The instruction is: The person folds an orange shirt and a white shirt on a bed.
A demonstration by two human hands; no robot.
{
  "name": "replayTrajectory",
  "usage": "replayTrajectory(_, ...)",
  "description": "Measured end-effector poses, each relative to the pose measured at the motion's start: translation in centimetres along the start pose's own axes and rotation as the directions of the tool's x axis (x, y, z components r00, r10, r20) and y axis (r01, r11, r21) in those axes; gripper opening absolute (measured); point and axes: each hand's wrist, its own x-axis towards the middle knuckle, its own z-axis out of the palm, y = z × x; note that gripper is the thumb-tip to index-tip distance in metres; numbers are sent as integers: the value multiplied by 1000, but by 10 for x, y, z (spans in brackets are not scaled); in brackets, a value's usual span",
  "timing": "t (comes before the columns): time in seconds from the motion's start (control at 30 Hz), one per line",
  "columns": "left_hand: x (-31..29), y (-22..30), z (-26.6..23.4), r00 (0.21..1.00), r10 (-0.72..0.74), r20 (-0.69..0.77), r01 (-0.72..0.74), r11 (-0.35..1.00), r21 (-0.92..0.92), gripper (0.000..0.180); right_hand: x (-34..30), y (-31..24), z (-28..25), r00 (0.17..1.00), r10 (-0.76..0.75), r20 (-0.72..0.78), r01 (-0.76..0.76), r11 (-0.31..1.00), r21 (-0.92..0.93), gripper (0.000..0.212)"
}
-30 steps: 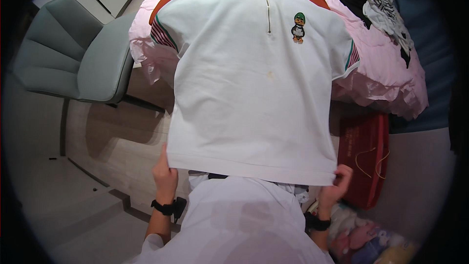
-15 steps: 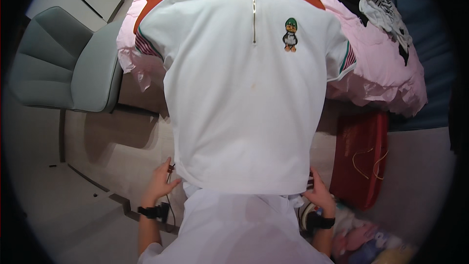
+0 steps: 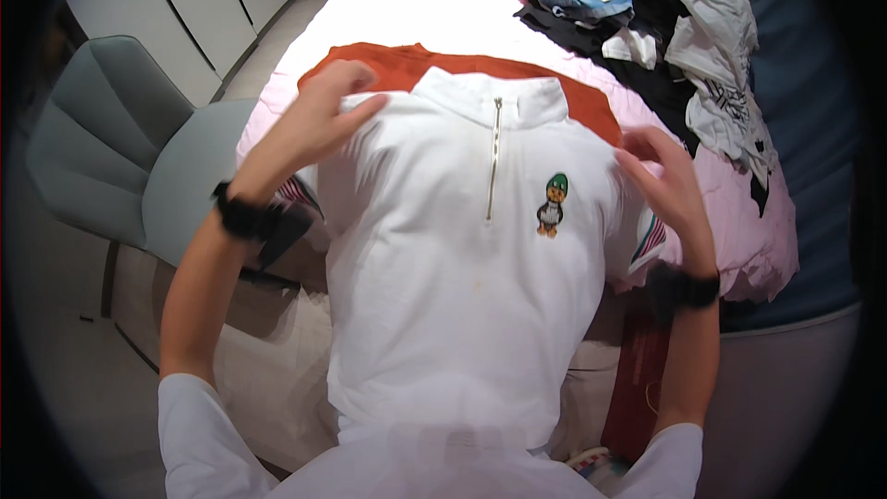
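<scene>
A white short-sleeved shirt (image 3: 443, 305) with a front zip, a stand-up collar and an embroidered duck on the chest lies front up, its lower part hanging over the bed's near edge towards me. Over its left shoulder is my left hand (image 3: 331, 115), thumb and fingers apart. My right hand (image 3: 667, 180) is at the other shoulder, above the striped sleeve, with a gap between thumb and fingers. Neither hand visibly grips cloth. An orange garment (image 3: 462, 62) shows from under the collar and shoulders.
The bed has a pink cover (image 3: 762, 249). A heap of clothes (image 3: 637, 23) lies at its far right, by a blue padded surface (image 3: 795, 129). To the left stands a grey chair (image 3: 176, 148). A red bag (image 3: 637, 388) is on the floor at right.
Both hands have moved from beside the shirt's hem up to its shoulders. The view has shifted, so the shirt sits lower in the picture and more of the bed shows.
</scene>
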Motion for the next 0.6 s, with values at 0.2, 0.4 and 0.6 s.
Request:
replayTrajectory(0.2,90,-12,69,756,-478,447,406,878,253,59,91,39,61,845,436,311,-454,891,-17,31)
replayTrajectory(0.4,74,-23,76,924,-181,337,258,946,-197,32,85,55,68,889,326,321,-383,914,134,31)
replayTrajectory(0.6,57,-2,51,919,288,-269,-265,957,118,17,53,3,50,990,-83,-114,68,989,-129,10)
